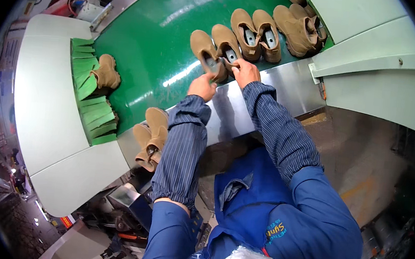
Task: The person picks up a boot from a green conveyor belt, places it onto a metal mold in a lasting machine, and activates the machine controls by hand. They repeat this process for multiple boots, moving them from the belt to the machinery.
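Observation:
A pair of tan ankle boots lies on the green belt (143,41), openings toward me, metal-coloured plates showing inside. At the heel of the left boot (201,41) is my left hand (202,86), fingers closed on its back edge and slightly blurred. My right hand (245,73) pinches the back of the right boot (222,34). Immediately right of them stands another tan pair, its left boot (241,22) and right boot (264,24) also facing away from me.
More tan boots (293,31) crowd the right end beside a pale panel (368,69). One boot (107,71) sits by the green strip curtain (85,71) at left. Two boots (157,123) rest near my left forearm. A metal ledge (289,87) edges the belt.

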{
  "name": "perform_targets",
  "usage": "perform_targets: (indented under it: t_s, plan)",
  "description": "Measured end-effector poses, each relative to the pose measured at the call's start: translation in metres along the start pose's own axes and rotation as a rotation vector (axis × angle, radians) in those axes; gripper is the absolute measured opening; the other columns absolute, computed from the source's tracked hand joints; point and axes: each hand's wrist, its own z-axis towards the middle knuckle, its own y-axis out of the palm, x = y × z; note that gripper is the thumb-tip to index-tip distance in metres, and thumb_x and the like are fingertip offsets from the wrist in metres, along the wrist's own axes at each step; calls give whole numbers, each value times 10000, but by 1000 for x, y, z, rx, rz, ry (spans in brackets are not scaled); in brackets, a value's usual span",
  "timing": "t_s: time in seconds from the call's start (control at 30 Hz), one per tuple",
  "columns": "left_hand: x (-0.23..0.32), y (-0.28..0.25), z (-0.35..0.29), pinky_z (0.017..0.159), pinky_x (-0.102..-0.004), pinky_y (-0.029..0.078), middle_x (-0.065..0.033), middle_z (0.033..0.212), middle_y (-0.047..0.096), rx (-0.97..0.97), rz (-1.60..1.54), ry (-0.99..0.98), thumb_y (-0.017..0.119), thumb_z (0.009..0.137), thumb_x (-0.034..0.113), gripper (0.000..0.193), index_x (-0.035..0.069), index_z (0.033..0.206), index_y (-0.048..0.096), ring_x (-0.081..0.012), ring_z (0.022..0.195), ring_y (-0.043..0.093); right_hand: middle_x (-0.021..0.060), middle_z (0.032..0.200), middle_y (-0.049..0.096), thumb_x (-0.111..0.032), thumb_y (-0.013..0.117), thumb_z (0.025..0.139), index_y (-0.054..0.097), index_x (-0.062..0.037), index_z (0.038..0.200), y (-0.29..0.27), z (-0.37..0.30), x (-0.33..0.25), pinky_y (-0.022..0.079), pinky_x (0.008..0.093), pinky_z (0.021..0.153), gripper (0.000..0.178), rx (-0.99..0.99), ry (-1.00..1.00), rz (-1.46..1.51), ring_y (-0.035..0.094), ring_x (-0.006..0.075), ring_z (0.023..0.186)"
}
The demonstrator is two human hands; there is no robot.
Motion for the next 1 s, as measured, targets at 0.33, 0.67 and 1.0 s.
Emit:
perform_targets:
  t_s: [0.33, 0.67, 1.0]
  plan:
    - [-84, -27, -253, 1140, -511, 357, -227, 1436, 503, 846, 34, -365, 688, 801, 4, 376, 8, 1165, 592, -438, 1351, 451, 189, 1120, 671, -38, 694, 879, 366, -155, 1556, -5, -40, -20, 547, 478, 868, 762, -161, -79, -144, 672, 380, 1004]
    - [-204, 21, -326, 852, -526, 537, -264, 1221, 612, 609, -90, -887, 732, 888, 319, 309, 19, 939, 679, -445, 1002, 648, 162, 1203, 641, -3, 659, 843, 595, -47, 1236, 59, -234, -150, 557, 440, 842, 401, -714, -557, 140, 661, 390, 1002]
    - [-98, -7, -573, 667, -368, 487, -129, 749, 664, 1237, -650, -885, 713, 962, 314, 345, -6, 842, 666, -151, 712, 597, 213, 1279, 542, -97, 723, 830, 556, -16, 1254, 151, -276, -189, 533, 472, 944, 463, -866, -960, -235, 622, 433, 1123]
